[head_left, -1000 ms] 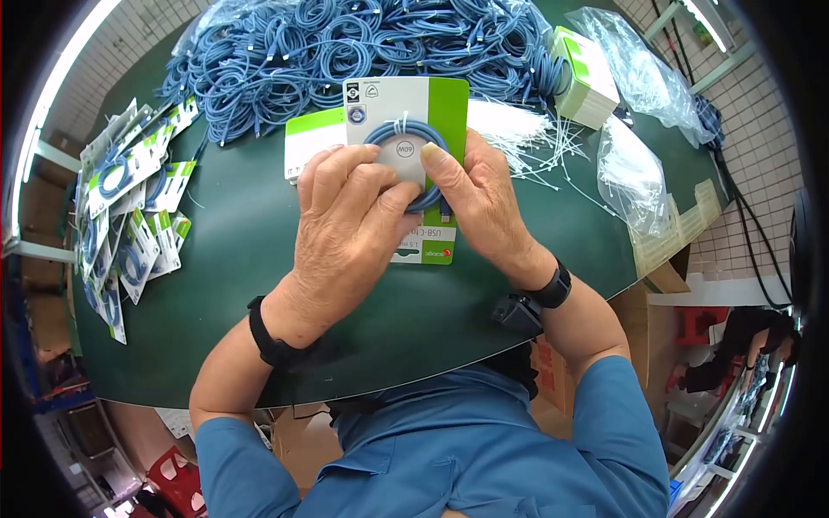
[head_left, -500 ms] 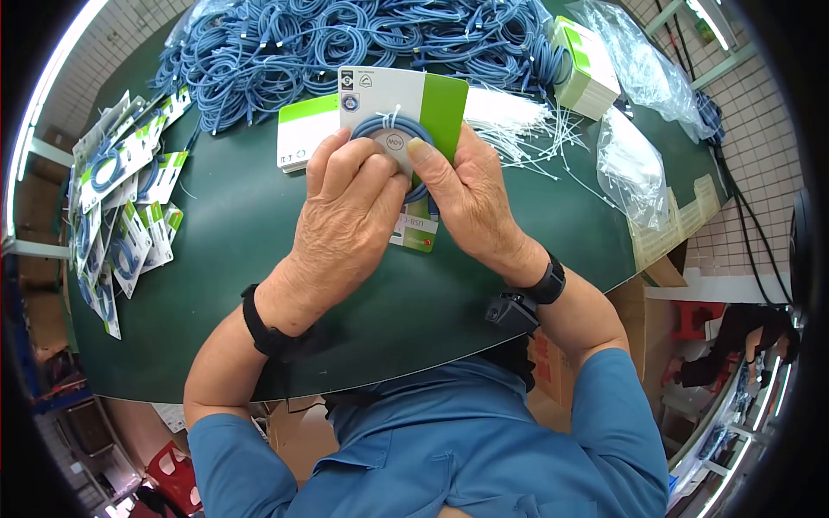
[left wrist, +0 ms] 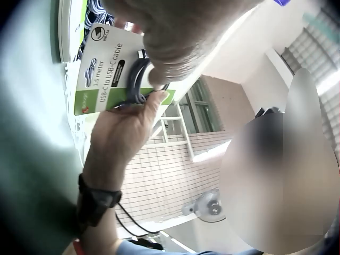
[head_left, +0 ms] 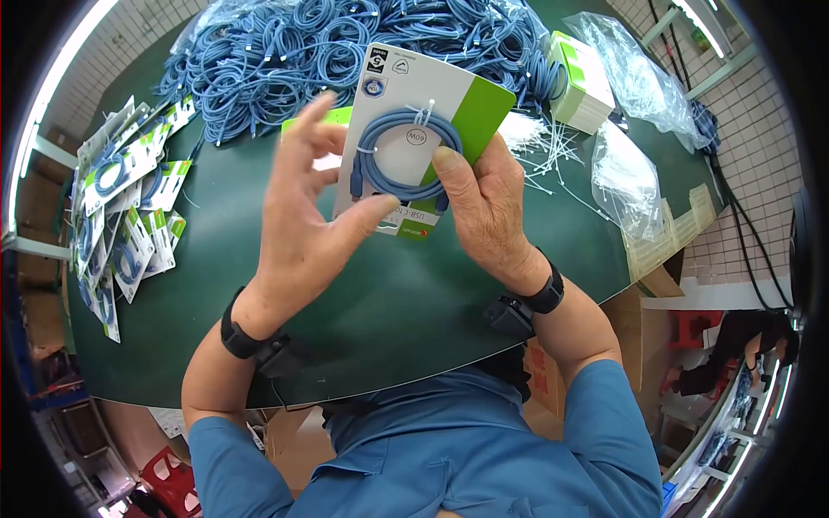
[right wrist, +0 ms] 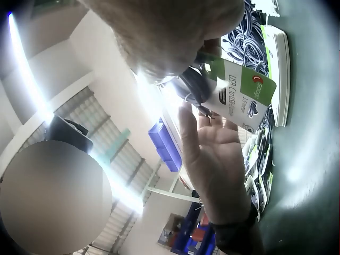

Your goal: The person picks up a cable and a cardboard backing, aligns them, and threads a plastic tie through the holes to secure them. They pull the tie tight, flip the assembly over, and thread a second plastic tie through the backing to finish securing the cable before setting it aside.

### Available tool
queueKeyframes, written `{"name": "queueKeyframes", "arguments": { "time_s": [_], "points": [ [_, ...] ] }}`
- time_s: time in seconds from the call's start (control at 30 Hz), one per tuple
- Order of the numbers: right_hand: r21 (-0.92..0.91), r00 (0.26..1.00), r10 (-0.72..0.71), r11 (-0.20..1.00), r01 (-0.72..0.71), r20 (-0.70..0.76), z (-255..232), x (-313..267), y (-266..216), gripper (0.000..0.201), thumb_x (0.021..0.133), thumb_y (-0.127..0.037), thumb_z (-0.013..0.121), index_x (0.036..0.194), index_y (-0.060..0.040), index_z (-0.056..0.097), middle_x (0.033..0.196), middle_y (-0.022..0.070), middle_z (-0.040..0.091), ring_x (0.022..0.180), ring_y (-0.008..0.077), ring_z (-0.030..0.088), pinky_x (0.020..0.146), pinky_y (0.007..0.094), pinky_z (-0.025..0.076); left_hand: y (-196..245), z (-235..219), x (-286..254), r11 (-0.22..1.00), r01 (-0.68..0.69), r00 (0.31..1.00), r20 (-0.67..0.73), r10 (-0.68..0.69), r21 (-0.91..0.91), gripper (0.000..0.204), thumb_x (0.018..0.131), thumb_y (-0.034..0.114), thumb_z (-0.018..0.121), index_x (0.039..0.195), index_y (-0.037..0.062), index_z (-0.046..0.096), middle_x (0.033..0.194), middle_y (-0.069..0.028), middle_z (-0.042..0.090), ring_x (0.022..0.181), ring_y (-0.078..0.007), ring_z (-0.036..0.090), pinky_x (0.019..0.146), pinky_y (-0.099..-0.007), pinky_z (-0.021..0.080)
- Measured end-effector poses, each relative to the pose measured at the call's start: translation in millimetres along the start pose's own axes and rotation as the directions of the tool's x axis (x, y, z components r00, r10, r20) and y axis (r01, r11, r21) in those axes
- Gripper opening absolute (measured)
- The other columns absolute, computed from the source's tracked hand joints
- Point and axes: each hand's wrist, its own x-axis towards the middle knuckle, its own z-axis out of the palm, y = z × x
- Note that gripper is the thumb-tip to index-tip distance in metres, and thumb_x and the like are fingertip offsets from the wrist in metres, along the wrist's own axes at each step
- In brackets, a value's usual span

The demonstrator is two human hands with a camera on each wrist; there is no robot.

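A white and green card [head_left: 449,82] printed USB-C to USB-C cable is held up over the table, in the middle of the head view. On its front lies a coiled blue cable [head_left: 370,134], bound with white ties. My right hand [head_left: 488,203] grips the card's right side, its thumb on the front beside the coil and the other fingers behind. To the left, my left hand [head_left: 302,216] has its fingers spread; the thumb tip overlaps the card's lower part near the coil's bottom. In the right wrist view, the left palm [right wrist: 218,164] faces the card.
A heap of blue cables [head_left: 345,52] lies across the back of the green table [head_left: 233,233]. Carded cables [head_left: 129,255] pile up at left. A card stack [head_left: 338,115] sits behind the left hand, another [head_left: 583,82] at right, near white ties [head_left: 553,155] and plastic bags [head_left: 626,181].
My left hand has let go of the coil and moved left, its fingers opening out. The right hand keeps hold of the card, which is now raised slightly and tilted, with the whole coil showing.
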Motion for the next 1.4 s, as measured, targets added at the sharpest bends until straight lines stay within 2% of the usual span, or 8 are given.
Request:
{"name": "queueKeyframes", "arguments": {
  "time_s": [0.03, 0.13, 0.27, 0.4, 0.67, 0.93, 1.2, 1.4],
  "points": [
    [-0.002, 1.0, 0.004, 1.0, -0.004, 0.007, -0.3, -0.4, 0.1, 0.043, 0.111, -0.029, 0.06, 0.136, 0.0059, 0.055, 0.116, 0.0117, 0.072, 0.101, 0.0119, 0.067, 0.086, 0.0281, 0.055, -2.5, -1.1, -0.2, 1.0, -0.002, 1.0, -0.002, 0.002, 0.0, 0.06, 0.084, 0.01, 0.087, 0.137, 0.0009, 0.06, 0.123, -0.0085, 0.066, 0.121, -0.0197, 0.06, 0.101, -0.0397, 0.054],
    [-0.007, 0.999, 0.017, 1.0, -0.017, 0.028, -1.1, -1.3, 2.6, 0.043, 0.111, -0.029, 0.06, 0.137, 0.0056, 0.055, 0.116, 0.0116, 0.072, 0.102, 0.0119, 0.067, 0.086, 0.0282, 0.055, -17.8, -7.8, -3.0, 0.937, 0.298, 0.941, 0.223, -0.256, -0.184, 0.053, 0.087, 0.009, 0.086, 0.133, -0.0019, 0.063, 0.117, -0.007, 0.072, 0.109, -0.0123, 0.066, 0.091, -0.0304, 0.058],
    [0.013, 0.998, 0.017, 1.0, -0.017, 0.055, -1.9, 0.4, 8.2, 0.042, 0.111, -0.028, 0.06, 0.136, 0.0053, 0.055, 0.116, 0.0112, 0.072, 0.101, 0.0119, 0.068, 0.086, 0.0278, 0.055, -18.7, -14.2, -3.3, 0.891, 0.434, 0.882, 0.265, -0.389, -0.135, 0.044, 0.089, 0.012, 0.085, 0.127, -0.0023, 0.068, 0.109, -0.0054, 0.076, 0.095, -0.0093, 0.07, 0.087, -0.0276, 0.059],
    [0.069, 0.998, 0.033, 0.997, -0.037, 0.052, -0.7, 0.2, 8.1, 0.041, 0.111, -0.027, 0.059, 0.136, 0.0052, 0.055, 0.116, 0.0108, 0.073, 0.1, 0.0117, 0.068, 0.086, 0.0269, 0.055, -19.7, -13.2, -5.5, 0.889, 0.43, 0.888, 0.253, -0.384, -0.156, 0.034, 0.091, 0.01, 0.083, 0.121, -0.0029, 0.073, 0.105, -0.0055, 0.077, 0.093, -0.0094, 0.071, 0.086, -0.028, 0.06],
    [0.018, 0.998, -0.005, 1.0, 0.004, 0.07, -0.2, -3.8, -1.5, 0.041, 0.111, -0.027, 0.06, 0.135, 0.0058, 0.056, 0.115, 0.0122, 0.073, 0.101, 0.0124, 0.069, 0.086, 0.0267, 0.055, -24.7, -18.1, -3.9, 0.891, 0.409, 0.892, 0.29, -0.346, -0.198, 0.031, 0.094, 0.009, 0.08, 0.122, -0.003, 0.073, 0.105, -0.0061, 0.078, 0.093, -0.0095, 0.071, 0.084, -0.028, 0.06],
    [0.045, 0.997, 0.042, 0.998, -0.045, 0.062, 2.6, -3.4, 5.3, 0.041, 0.11, -0.026, 0.061, 0.135, 0.0063, 0.055, 0.117, 0.013, 0.072, 0.105, 0.0131, 0.068, 0.088, 0.0274, 0.055, -27.3, -21.8, 0.8, 0.875, 0.45, 0.865, 0.327, -0.379, -0.176, 0.032, 0.095, 0.011, 0.079, 0.124, -0.0023, 0.073, 0.107, -0.0059, 0.077, 0.094, -0.009, 0.071, 0.086, -0.027, 0.06],
    [0.041, 0.999, 0.006, 0.999, -0.008, 0.05, -0.3, 0.4, 3.9, 0.04, 0.11, -0.025, 0.06, 0.135, 0.0062, 0.055, 0.12, 0.0128, 0.071, 0.106, 0.0139, 0.067, 0.092, 0.0289, 0.054, -21.7, -19.2, 1.6, 0.87, 0.434, 0.884, 0.297, -0.361, -0.236, 0.033, 0.1, 0.016, 0.074, 0.127, -0.0031, 0.07, 0.11, -0.0051, 0.076, 0.095, -0.0074, 0.069, 0.086, -0.0252, 0.058],
    [0.095, 0.994, 0.053, 0.994, -0.062, 0.098, -1.9, 1.9, 3.6, 0.041, 0.109, -0.025, 0.063, 0.135, 0.0061, 0.055, 0.12, 0.0121, 0.071, 0.106, 0.0133, 0.067, 0.092, 0.0287, 0.054, -23.6, -12.4, -7.1, 0.902, 0.392, 0.906, 0.246, -0.344, -0.182, 0.031, 0.102, 0.016, 0.072, 0.125, -0.0037, 0.07, 0.108, -0.0048, 0.076, 0.094, -0.0071, 0.068, 0.084, -0.0251, 0.058]
  ]
}}
